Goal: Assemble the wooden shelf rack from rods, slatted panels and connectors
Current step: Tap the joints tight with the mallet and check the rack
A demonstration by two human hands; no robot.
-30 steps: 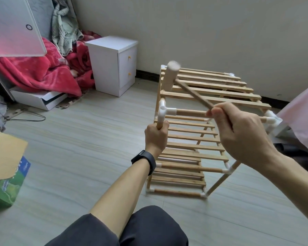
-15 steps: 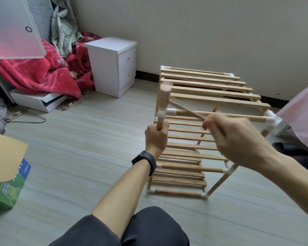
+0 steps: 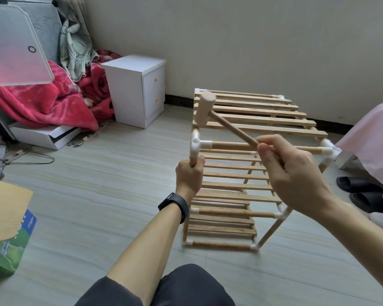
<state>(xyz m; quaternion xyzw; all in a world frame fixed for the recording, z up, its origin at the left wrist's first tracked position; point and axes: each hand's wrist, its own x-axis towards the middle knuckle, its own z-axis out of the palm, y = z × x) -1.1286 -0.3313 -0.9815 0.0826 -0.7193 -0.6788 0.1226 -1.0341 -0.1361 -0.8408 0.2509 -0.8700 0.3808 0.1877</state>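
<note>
The wooden shelf rack (image 3: 248, 173) stands on the floor, built of rods, slatted panels and white connectors. My left hand (image 3: 189, 175) grips the near-left upright rod just below the white corner connector (image 3: 196, 145). My right hand (image 3: 290, 173) holds the handle of a wooden mallet (image 3: 205, 111). The mallet's head hangs raised a little above that connector, not touching it. A second white connector (image 3: 327, 149) caps the near-right corner.
A white two-drawer cabinet (image 3: 137, 89) stands left of the rack against the wall. Red blankets (image 3: 44, 104) and a white box lie further left. A green carton (image 3: 7, 246) sits at the lower left. Black slippers (image 3: 363, 193) and pink cloth lie on the right.
The mallet came down onto the near-left corner connector half a second ago and has since risen again. My left hand kept its grip on the upright rod.
</note>
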